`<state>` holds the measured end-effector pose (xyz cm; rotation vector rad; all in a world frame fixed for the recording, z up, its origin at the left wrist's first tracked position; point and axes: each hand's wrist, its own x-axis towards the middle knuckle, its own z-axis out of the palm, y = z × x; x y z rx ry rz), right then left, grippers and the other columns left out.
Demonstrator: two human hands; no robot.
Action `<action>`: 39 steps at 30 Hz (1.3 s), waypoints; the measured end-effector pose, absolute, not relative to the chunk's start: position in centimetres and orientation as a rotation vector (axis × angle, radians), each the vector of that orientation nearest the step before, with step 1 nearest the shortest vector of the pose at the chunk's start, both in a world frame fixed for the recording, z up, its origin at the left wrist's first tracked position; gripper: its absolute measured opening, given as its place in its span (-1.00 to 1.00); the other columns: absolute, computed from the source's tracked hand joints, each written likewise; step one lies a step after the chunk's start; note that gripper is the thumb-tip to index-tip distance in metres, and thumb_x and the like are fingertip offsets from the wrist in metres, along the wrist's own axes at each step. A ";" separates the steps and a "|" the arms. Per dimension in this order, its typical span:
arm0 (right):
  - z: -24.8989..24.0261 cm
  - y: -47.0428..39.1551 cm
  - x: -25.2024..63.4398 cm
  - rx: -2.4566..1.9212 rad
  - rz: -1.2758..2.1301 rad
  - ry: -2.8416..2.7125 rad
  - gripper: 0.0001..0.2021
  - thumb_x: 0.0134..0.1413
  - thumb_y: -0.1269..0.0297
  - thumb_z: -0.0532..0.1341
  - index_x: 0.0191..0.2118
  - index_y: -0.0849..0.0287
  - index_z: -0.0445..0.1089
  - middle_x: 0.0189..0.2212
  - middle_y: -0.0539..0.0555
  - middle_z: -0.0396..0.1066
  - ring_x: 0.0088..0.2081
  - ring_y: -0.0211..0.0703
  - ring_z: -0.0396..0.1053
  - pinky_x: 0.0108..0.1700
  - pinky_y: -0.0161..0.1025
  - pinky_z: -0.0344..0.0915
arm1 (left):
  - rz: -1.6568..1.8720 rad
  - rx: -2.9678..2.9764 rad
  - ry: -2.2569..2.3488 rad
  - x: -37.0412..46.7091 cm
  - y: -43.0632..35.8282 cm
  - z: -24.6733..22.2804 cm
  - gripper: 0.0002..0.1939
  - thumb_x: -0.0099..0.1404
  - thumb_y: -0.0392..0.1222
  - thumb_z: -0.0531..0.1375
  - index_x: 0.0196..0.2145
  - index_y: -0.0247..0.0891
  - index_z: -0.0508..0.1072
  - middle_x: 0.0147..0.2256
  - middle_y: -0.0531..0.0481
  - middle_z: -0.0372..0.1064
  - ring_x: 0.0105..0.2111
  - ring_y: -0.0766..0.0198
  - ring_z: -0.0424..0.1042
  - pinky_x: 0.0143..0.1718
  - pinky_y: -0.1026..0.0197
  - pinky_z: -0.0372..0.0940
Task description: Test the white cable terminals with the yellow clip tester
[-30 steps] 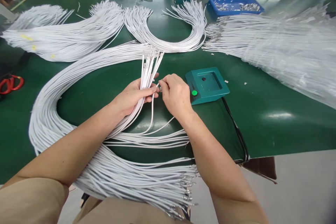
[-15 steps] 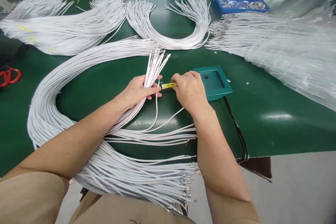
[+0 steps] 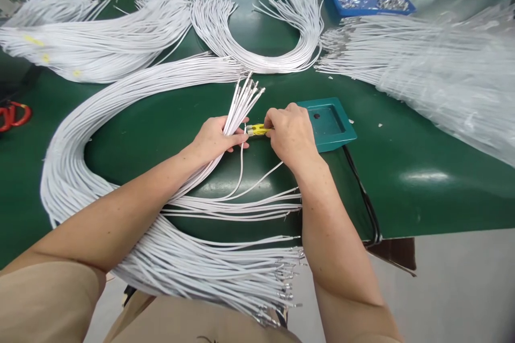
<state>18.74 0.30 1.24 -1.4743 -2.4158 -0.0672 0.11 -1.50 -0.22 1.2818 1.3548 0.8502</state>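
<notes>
Centrally, left hand (image 3: 215, 136) grips a bunch of white wires (image 3: 244, 103) — ends fanned above the thumb. Single wire (image 3: 242, 163) stands just beside its fingertips. Right hand (image 3: 292, 131) clasps a yellow tool (image 3: 258, 129), metal tip pointing left, at that wire; contact unclear. Teal device (image 3: 330, 119) sits partly behind the right hand. Farther out — blue tray (image 3: 376, 12) holding small metal parts (image 3: 392, 4), on the green table (image 3: 406, 139).

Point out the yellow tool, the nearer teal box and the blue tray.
Yellow tool (image 3: 259, 129): head view, on its exposed yellow part.
Nearer teal box (image 3: 328, 123): head view, on the floor of its recess.
Blue tray (image 3: 375, 12): head view, on its near wall.
</notes>
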 end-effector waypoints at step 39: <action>2.7 -3.2 14.7 -0.892 0.855 -2.697 -0.85 0.17 0.32 0.22 -0.30 0.17 0.56 -0.33 0.10 0.48 -0.25 -0.17 0.37 -0.20 -0.23 0.18 | 0.941 1.255 1.402 -1.4 -0.9 0.2 -0.48 -0.04 -0.22 0.39 -0.06 -0.29 0.54 -0.42 0.03 0.51 -0.46 0.29 0.43 -0.45 0.27 0.28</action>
